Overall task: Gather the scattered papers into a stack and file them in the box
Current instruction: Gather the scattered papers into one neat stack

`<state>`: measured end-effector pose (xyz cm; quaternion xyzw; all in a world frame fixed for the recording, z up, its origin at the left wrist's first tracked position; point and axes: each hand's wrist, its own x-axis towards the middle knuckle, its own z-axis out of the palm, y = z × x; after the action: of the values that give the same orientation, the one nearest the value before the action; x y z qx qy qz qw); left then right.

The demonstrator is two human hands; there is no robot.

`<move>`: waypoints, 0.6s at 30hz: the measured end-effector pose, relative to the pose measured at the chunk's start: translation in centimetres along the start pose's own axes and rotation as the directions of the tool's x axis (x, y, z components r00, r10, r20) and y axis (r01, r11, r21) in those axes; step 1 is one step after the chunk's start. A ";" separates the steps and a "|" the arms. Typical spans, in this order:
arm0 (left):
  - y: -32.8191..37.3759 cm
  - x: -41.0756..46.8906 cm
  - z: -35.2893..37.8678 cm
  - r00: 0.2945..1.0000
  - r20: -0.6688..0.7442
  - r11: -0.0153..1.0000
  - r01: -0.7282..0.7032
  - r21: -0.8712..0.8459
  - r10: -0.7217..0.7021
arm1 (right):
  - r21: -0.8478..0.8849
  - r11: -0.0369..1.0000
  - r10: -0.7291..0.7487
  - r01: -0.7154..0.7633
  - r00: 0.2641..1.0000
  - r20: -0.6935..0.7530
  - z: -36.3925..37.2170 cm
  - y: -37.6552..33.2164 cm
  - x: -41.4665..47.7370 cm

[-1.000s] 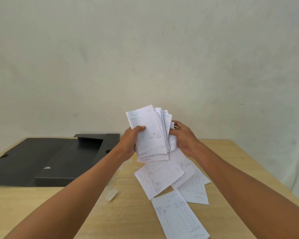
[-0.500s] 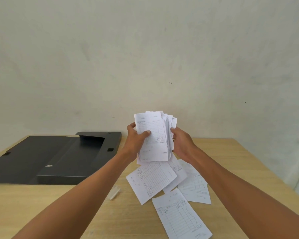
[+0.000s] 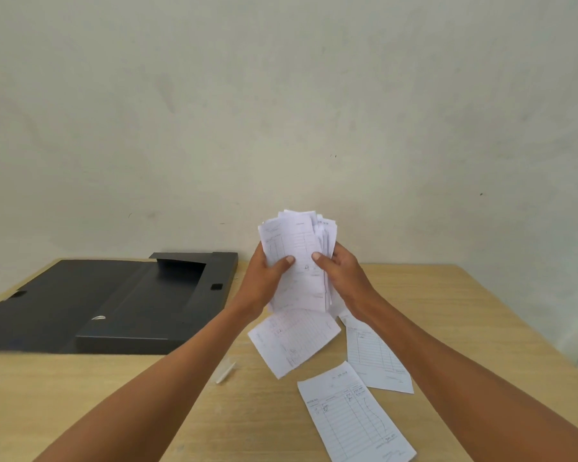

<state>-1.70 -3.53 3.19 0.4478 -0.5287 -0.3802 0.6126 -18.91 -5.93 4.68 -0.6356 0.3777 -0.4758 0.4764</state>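
I hold a stack of white printed papers [image 3: 297, 258] upright above the wooden table [image 3: 464, 315]. My left hand [image 3: 267, 278] grips its left side and my right hand [image 3: 342, 275] its right side, both thumbs pressed on the front sheet. Below the stack three loose sheets lie flat: one tilted sheet [image 3: 294, 341] just under my hands, one [image 3: 374, 358] to its right, and one [image 3: 354, 415] nearest me. The black file box [image 3: 154, 305] lies open at the left, its lid [image 3: 40, 301] folded out flat.
A small clear plastic strip [image 3: 225, 371] lies on the table between my forearms. A pale plaster wall stands right behind the table. The table's right edge runs diagonally at the far right.
The fanned stack has been squared up between both hands and turned upright. My right hand moved from behind the papers to their right edge.
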 end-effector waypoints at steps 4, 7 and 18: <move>-0.7 0.3 -0.9 0.998 -0.048 0.998 0.034 -0.044 -0.036 | -0.368 0.924 0.165 -0.103 0.977 0.139 -1.4 2.1 -0.7; -0.5 1.1 -1.4 0.996 -0.072 0.996 0.047 -0.078 -0.052 | -0.549 0.824 0.236 -0.142 0.966 0.104 -2.3 4.1 -0.9; 0.7 2.7 -4.3 0.948 -0.318 0.996 -0.026 -0.081 -0.001 | -0.595 0.797 0.030 -0.103 0.991 -0.131 -6.0 1.9 -1.7</move>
<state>2.96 -5.20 4.56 0.4738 -0.4096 -0.3213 0.7103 -25.20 -6.34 3.00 -0.7115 0.5577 -0.3508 0.2445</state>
